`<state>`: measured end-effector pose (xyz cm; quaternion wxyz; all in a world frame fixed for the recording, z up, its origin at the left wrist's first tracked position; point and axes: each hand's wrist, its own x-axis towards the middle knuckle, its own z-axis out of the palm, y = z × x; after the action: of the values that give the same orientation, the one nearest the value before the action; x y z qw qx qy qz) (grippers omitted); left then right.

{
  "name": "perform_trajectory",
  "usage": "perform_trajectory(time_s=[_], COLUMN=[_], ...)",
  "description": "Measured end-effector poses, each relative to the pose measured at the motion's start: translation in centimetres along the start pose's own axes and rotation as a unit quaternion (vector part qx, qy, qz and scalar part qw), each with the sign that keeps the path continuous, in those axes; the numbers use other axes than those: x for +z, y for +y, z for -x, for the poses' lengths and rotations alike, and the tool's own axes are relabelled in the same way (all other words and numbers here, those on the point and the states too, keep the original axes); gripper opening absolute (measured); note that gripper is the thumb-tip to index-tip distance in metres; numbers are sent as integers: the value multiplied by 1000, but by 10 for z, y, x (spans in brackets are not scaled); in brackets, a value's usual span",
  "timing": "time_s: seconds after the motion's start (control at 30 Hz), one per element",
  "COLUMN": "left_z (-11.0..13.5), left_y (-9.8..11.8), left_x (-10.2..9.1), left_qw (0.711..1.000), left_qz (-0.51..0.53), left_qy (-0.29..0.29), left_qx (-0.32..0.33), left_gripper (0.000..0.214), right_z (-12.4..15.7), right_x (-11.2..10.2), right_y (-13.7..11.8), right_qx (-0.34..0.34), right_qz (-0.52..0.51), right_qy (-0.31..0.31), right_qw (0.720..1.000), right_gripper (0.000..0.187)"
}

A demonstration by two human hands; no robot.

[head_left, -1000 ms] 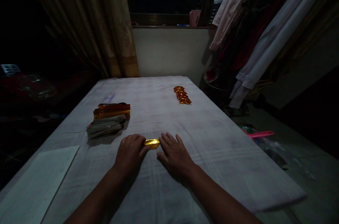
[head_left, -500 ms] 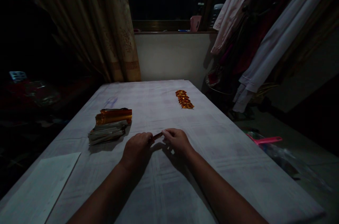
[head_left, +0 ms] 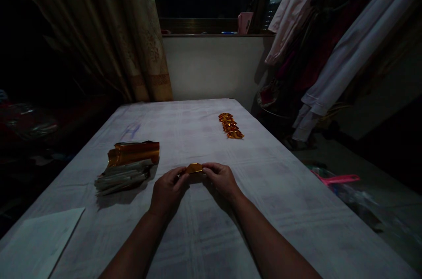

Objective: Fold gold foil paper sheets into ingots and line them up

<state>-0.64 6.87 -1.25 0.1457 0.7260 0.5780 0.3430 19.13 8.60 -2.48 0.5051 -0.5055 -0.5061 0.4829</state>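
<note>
A small folded piece of gold foil paper (head_left: 194, 168) is pinched between both hands just above the white tablecloth (head_left: 204, 230). My left hand (head_left: 169, 190) grips its left end with closed fingers. My right hand (head_left: 221, 179) grips its right end the same way. To the left lies a stack of gold foil sheets (head_left: 127, 165), the top ones curled up. At the far right of the table sits a short row of folded gold pieces (head_left: 231, 126).
A white paper sheet (head_left: 36, 244) lies at the near left corner. Curtains (head_left: 108, 28) hang behind the table on the left and clothes (head_left: 326, 41) on the right. A pink mug (head_left: 244, 22) stands on the sill. A pink object (head_left: 336, 179) lies on the floor to the right.
A second ago the gold piece lay on the cloth, my right hand flat beside it. Both hands have since picked it up and turned its wide gold face into view.
</note>
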Motion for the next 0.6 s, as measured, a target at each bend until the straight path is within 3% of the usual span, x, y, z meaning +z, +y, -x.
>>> perform_trajectory(time_s=[0.13,0.27,0.5,0.6], left_z=[-1,-1,2,2], left_y=[-5,-5,-4,-2], left_x=[1,1,2,3], left_qw=[999,998,999,999], left_qz=[38,57,-3,-14], left_qy=[6,17,30,36], left_qx=[-19,-22,12,2], left_gripper=[30,29,30,30], right_z=[2,4,11,15], right_x=[0,2,7,8], right_y=[2,2,-6,-9], right_qx=[19,-14,-15,-47], right_qz=[-6,30,105,131], right_qy=[1,21,45,46], right_qw=[1000,999,993,989], right_gripper=[47,39,30,29])
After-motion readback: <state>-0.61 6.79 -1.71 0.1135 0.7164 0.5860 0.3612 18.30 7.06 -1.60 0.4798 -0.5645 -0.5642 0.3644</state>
